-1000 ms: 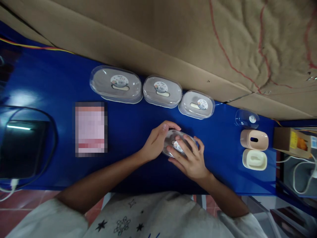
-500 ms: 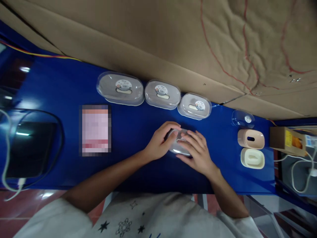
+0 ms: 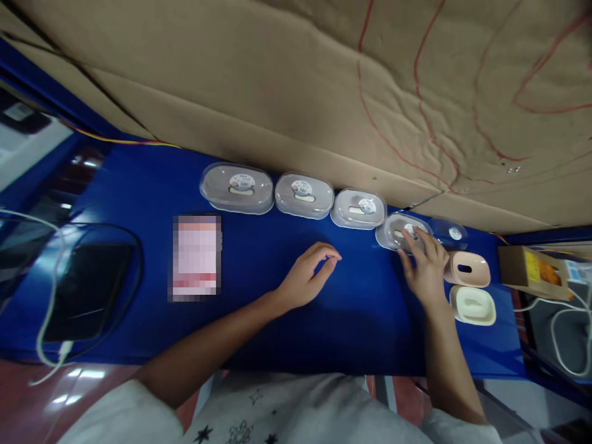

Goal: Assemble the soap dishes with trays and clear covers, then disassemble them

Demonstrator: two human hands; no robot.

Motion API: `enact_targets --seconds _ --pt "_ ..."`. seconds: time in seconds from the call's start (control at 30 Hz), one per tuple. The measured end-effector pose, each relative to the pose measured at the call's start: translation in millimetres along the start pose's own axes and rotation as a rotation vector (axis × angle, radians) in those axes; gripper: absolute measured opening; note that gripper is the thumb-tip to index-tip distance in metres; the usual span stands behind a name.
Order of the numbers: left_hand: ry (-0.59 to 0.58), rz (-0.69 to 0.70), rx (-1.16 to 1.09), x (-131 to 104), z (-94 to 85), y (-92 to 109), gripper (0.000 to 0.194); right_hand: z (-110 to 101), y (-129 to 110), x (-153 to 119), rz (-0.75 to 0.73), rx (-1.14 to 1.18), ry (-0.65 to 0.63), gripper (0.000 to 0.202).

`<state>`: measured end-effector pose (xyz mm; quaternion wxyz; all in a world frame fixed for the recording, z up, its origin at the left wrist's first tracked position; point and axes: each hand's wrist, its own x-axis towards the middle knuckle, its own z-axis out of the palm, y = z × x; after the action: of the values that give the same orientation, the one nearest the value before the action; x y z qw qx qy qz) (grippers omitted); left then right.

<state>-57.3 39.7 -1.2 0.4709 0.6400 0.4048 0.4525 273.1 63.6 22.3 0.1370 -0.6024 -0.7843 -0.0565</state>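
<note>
My right hand grips a grey soap box with a clear lid, fingers over its top and thumb at the near side. A round sticker on the lid is partly covered by the fingers. This box sits at the right end of a row with three similar lidded soap boxes, the nearest being the third soap box. Over the middle of the table, my left hand is curled, thumb and fingertips together, with nothing visible in it.
To the right lie a clear lid, a peach box and a cream box. A blurred-out phone-like screen and a dark tablet with cables lie left. Cardboard walls the back of the blue table.
The soap box both hands held at the middle has moved right and back to the row's end in my right hand. My left hand has let go and stays near the middle.
</note>
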Motion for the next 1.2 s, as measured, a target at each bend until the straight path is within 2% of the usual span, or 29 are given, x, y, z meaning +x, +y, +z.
enact_targets --seconds 0.1,0.2,0.27,0.37,0.43,0.47,0.53,0.6,0.67,0.73,0.8,0.83,0.87,0.93,1.0,1.07,1.13,1.2 --pt "-0.014 0.006 0.026 0.0 -0.5 0.6 0.018 4.4 -0.3 12.2 -0.023 0.052 -0.057 0.06" --pt "-0.031 0.008 0.045 -0.4 -1.5 2.4 0.018 -8.8 13.4 4.1 0.011 0.13 -0.087 0.073" --pt "-0.043 0.006 0.051 -0.7 -1.9 3.9 0.018 -24.6 32.6 -18.3 0.096 0.091 -0.007 0.072" --pt "-0.065 0.002 0.056 -1.4 -1.7 5.5 0.019 -44.7 61.8 -72.0 0.279 -0.104 0.159 0.066" --pt "-0.077 0.0 0.062 -1.8 -1.2 5.8 0.018 -47.3 66.6 -110.0 0.416 -0.164 0.217 0.069" --pt "-0.081 -0.001 0.067 -2.0 -0.9 5.8 0.018 -44.6 61.5 -126.5 0.472 -0.167 0.232 0.07" --pt "-0.085 -0.003 0.078 -2.3 -0.7 5.5 0.018 -33.5 34.3 -150.1 0.495 -0.153 0.206 0.071" --pt "-0.092 -0.003 0.088 -2.9 -1.0 5.3 0.017 -20.8 -11.8 -159.2 0.481 -0.122 0.151 0.066" --pt "-0.109 0.003 0.101 -4.1 -1.7 5.8 0.016 -13.8 -65.7 -155.5 0.454 -0.008 0.1 0.063" --pt "-0.149 0.028 0.142 -6.1 -2.1 7.3 0.019 -15.4 -111.5 -143.7 0.345 0.163 0.056 0.062" --pt "-0.213 0.082 0.206 -9.0 -1.6 9.1 0.031 -22.9 -134.6 -129.0 0.177 0.317 0.027 0.06" --pt "-0.249 0.118 0.242 -10.6 -0.9 10.0 0.037 -27.2 -134.7 -121.6 0.106 0.357 0.027 0.059" --pt "-0.28 0.153 0.277 -12.3 0.1 10.5 0.042 -31.0 -126.9 -114.5 0.059 0.364 0.042 0.058" --pt "-0.335 0.21 0.349 -15.3 3.0 10.7 0.048 -35.2 -89.9 -100.9 0.069 0.279 0.095 0.054" --pt "-0.369 0.247 0.433 -17.5 6.3 9.6 0.047 -34.6 -35.8 -88.7 0.205 0.129 0.16 0.05" --pt "-0.377 0.265 0.519 -18.4 9.0 8.0 0.044 -30.8 17.1 -80.5 0.342 -0.048 0.224 0.056" --pt "-0.365 0.278 0.564 -18.1 10.1 6.8 0.039 -26.4 52.6 -79.2 0.429 -0.157 0.192 0.064" --pt "-0.35 0.285 0.561 -16.9 9.2 5.9 0.03 -24.1 64.1 -85.4 0.409 -0.174 0.071 0.067"
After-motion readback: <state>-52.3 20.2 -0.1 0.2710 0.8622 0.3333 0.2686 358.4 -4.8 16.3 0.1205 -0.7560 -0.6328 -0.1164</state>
